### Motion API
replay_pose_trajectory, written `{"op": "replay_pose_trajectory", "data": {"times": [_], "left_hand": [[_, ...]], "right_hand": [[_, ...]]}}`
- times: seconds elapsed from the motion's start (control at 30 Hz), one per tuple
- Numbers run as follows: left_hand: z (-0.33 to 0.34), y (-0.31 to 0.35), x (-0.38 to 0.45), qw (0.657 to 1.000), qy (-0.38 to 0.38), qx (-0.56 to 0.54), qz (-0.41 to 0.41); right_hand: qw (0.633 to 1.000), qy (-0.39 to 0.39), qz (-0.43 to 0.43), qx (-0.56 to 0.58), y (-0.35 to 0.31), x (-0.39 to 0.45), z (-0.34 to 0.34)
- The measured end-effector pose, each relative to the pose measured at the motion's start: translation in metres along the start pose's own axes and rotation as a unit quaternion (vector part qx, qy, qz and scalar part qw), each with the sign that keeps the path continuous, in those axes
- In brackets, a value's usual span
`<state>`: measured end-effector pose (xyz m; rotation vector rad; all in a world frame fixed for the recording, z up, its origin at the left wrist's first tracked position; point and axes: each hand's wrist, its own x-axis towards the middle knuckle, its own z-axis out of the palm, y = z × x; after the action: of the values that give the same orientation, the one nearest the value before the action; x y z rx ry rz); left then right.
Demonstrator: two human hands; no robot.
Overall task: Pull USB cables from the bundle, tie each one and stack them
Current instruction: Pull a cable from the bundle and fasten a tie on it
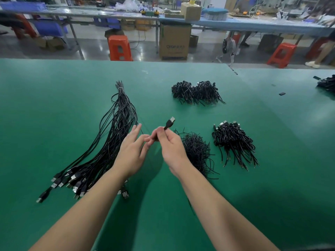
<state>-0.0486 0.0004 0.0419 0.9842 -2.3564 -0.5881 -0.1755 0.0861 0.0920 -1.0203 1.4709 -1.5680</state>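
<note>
So, mid-air over the green-matted desk (pixel 54 98): right hand (pixel 171 147) pinching a single black USB cable (pixel 167 125) just below its plug, silver connector tip poking up and away. Left hand (pixel 132 151) right beside it, fingers straight and relaxed, gripping nothing, fingertips almost meeting the right hand's. Can't really follow the rest of that cable, lost behind the fingers.

Off to the left, lying flat: long loose bundle of black USB cables (pixel 112 134), tied at the far end, plugs fanned out at the near end, partly covered by the left forearm. Just right of the right hand, a tangled heap of thin black twist ties (pixel 196 151), half hidden behind the wrist. Further right, a stack of tied black cables (pixel 233 142). Farther back, two more clumps of coiled black cables (pixel 195 92) touching each other. Another dark pile (pixel 327 84) cut off at the right edge, hard to make out.

Beyond the desk: orange plastic stool (pixel 119 48), brown cardboard box (pixel 175 40), long workbench (pixel 244 24) with clutter, all blurry.
</note>
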Motion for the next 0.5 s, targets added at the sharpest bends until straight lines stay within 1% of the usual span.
{"op": "replay_pose_trajectory", "data": {"times": [0.07, 0.13, 0.2, 0.23, 0.3, 0.37, 0.43, 0.5], "left_hand": [[0.002, 0.001, 0.008, 1.0, -0.01, 0.013, 0.008], [0.006, -0.003, 0.012, 0.998, -0.035, 0.05, 0.004], [0.01, -0.012, 0.009, 0.996, -0.053, 0.065, -0.024], [0.01, -0.017, 0.005, 0.995, -0.061, 0.065, -0.043], [0.012, -0.025, -0.006, 0.99, -0.096, 0.064, -0.081], [0.013, -0.029, -0.017, 0.985, -0.13, 0.056, -0.099], [0.012, -0.032, -0.025, 0.988, -0.107, 0.083, -0.07], [0.006, -0.03, -0.034, 0.985, -0.09, 0.142, -0.026]], "right_hand": [[0.998, 0.0, -0.001, 0.066, -0.016, -0.001, -0.003], [0.988, -0.002, -0.003, 0.154, -0.037, -0.003, -0.009], [0.971, -0.005, -0.009, 0.239, -0.062, -0.004, -0.022], [0.965, -0.008, -0.013, 0.263, -0.074, -0.003, -0.029], [0.962, -0.013, -0.02, 0.273, -0.093, 0.0, -0.043], [0.968, -0.009, -0.028, 0.248, -0.105, 0.004, -0.055], [0.973, -0.006, -0.026, 0.229, -0.11, 0.01, -0.063], [0.972, -0.008, -0.015, 0.235, -0.111, 0.014, -0.07]]}}
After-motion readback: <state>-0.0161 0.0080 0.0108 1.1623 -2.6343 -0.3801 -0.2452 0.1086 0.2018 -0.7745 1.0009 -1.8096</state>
